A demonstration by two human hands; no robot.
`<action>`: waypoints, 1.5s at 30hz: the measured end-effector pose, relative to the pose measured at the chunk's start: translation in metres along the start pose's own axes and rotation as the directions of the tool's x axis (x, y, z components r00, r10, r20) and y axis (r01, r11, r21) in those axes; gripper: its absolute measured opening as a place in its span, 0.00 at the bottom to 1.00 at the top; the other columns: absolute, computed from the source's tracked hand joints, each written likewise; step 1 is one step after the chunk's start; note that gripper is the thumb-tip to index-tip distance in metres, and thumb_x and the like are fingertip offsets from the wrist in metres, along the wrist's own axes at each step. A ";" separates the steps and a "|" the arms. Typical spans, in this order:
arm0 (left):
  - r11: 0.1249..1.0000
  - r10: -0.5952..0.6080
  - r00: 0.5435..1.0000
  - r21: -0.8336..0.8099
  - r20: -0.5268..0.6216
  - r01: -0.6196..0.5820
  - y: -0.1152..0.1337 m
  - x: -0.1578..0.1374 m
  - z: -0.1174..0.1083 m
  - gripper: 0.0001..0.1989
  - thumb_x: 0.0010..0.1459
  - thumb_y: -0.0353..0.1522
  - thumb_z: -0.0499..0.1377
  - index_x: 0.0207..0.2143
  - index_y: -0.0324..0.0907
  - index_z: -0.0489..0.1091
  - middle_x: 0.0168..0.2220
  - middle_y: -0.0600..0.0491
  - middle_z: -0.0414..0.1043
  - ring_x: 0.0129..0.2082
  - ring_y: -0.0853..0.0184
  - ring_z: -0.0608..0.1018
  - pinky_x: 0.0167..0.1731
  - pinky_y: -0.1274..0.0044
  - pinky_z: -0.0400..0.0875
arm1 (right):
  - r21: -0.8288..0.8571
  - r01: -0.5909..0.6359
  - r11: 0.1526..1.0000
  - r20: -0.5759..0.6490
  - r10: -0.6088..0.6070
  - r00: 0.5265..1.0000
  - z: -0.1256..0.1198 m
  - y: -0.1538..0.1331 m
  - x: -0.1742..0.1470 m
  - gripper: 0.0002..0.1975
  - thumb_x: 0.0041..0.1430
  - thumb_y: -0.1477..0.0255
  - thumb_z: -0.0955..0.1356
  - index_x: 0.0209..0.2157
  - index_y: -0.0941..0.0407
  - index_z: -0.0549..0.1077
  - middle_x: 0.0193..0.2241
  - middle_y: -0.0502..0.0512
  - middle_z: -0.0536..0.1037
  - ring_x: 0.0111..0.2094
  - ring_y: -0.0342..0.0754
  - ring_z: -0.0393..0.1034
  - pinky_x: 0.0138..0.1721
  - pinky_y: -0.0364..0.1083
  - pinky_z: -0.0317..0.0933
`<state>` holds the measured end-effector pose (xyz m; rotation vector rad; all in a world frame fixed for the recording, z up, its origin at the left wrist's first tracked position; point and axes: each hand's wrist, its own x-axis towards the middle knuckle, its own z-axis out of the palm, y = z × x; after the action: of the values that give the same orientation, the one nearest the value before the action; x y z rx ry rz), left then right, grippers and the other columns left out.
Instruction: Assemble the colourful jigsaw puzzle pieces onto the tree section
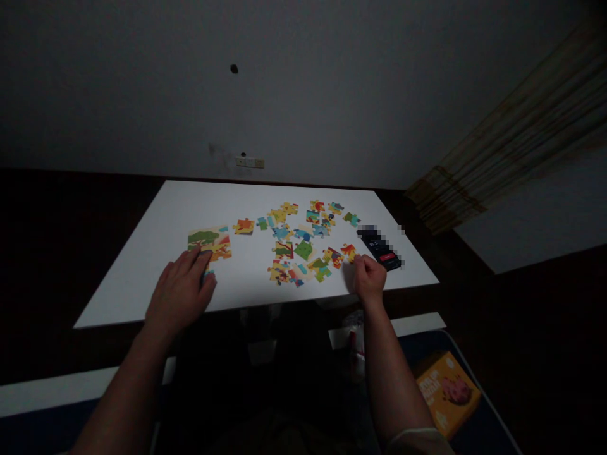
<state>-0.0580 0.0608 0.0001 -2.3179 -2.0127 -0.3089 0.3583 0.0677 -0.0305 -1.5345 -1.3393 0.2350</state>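
Note:
My left hand (pixel 183 287) lies over the lower part of a joined block of jigsaw puzzle pieces (pixel 222 239) showing a green tree on an orange ground. Its fingers are stretched out and cover some of the block. Below the fingertips, a bit of blue and yellow puzzle piece shows beside the thumb. On the right, my right hand (pixel 370 278) rests on the table's near edge as a closed fist, with no object showing in it. Just beyond its knuckles is a yellow and orange puzzle piece (pixel 348 251).
Several loose puzzle pieces (pixel 303 249) spread over the middle of the white table (pixel 142 253). A dark phone (pixel 377 243), partly pixelated, lies right of them. An orange puzzle box (pixel 446 392) sits low at the right. A wall socket (pixel 250 162) and curtain (pixel 474 158) are behind.

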 end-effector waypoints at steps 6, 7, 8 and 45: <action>1.000 0.008 1.000 -0.024 -0.008 -0.008 -0.002 -0.001 0.002 0.30 0.62 0.40 0.46 0.66 0.42 0.52 0.68 0.46 0.47 0.64 0.52 0.58 0.62 0.58 0.51 | -0.064 -0.011 0.998 0.022 0.013 1.000 0.002 -0.006 0.003 0.20 0.60 0.61 0.63 0.18 0.53 0.56 0.17 0.45 0.57 0.22 0.43 0.53 0.26 0.45 0.49; 0.999 0.007 1.000 -0.033 -0.012 -0.007 -0.003 -0.001 0.002 0.30 0.62 0.40 0.46 0.66 0.42 0.52 0.68 0.46 0.47 0.64 0.52 0.58 0.62 0.58 0.51 | -0.062 -0.019 0.998 0.036 0.022 0.999 0.002 -0.008 0.004 0.20 0.60 0.61 0.63 0.18 0.53 0.58 0.17 0.45 0.58 0.22 0.43 0.54 0.26 0.45 0.50; 0.999 0.004 1.000 -0.040 -0.014 -0.005 -0.004 -0.001 0.003 0.30 0.62 0.40 0.47 0.65 0.43 0.52 0.68 0.47 0.47 0.64 0.51 0.58 0.62 0.58 0.51 | -0.062 -0.027 0.998 0.053 0.030 0.998 0.003 -0.009 0.006 0.19 0.60 0.61 0.63 0.19 0.53 0.59 0.18 0.46 0.60 0.23 0.43 0.55 0.27 0.45 0.51; 0.990 -0.027 0.998 -0.140 -0.052 0.020 -0.013 -0.002 0.003 0.26 0.60 0.38 0.50 0.60 0.40 0.60 0.64 0.45 0.58 0.64 0.55 0.60 0.63 0.60 0.55 | -0.174 -0.282 0.944 0.155 0.309 0.938 0.098 -0.022 0.198 0.19 0.32 0.87 0.76 0.13 0.55 0.65 0.12 0.45 0.62 0.21 0.47 0.62 0.29 0.51 0.57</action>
<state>-0.0704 0.0609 -0.0042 -2.3377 -2.0565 -0.5245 0.3467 0.2795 0.0331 -1.8800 -1.2825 0.4829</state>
